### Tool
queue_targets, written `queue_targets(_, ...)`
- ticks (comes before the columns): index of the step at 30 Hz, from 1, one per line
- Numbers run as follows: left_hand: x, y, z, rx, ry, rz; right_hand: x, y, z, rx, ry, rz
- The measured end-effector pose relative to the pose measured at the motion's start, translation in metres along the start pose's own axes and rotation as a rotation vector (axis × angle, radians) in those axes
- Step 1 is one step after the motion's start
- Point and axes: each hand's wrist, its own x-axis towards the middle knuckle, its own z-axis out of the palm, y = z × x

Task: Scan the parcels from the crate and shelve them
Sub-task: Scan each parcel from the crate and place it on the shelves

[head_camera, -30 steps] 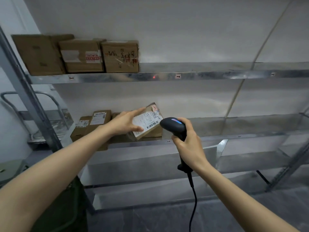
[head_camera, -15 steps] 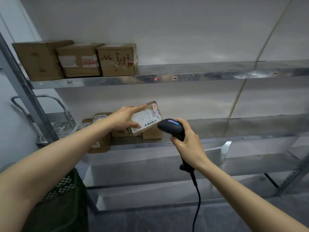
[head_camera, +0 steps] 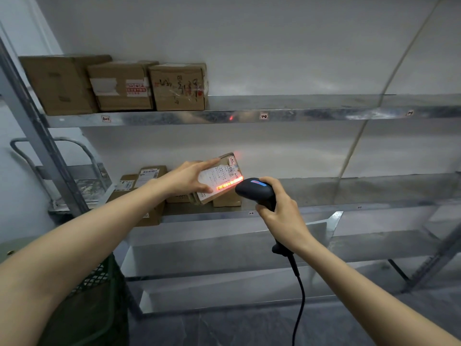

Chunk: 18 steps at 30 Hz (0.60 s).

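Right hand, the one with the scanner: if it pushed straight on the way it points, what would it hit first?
Probably the parcel held by the left hand: the right hand aims the scanner at its label, where the red beam falls. Depth is hard to judge.

Both bare forearms are stretched forward and upward, the left from the lower left, the right from the lower right. A parcel (head_camera: 222, 176) is pinched in the left hand (head_camera: 190, 179), fingers stretched along its top, thumb beneath. A scanner (head_camera: 254, 192) is gripped by its handle in the right hand (head_camera: 283, 214).
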Motion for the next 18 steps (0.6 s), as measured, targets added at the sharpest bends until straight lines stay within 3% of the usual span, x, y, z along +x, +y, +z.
queue_targets(12,-0.017,-0.007,-0.003,-0.031,0.019,-0.038,-0.004,-0.007,0.009,-0.02,-0.001,0.007)
queue_targets(18,-0.03,-0.011,0.011,-0.194,0.074,-0.137,-0.008,-0.016,0.01,-0.006,0.063,-0.005)
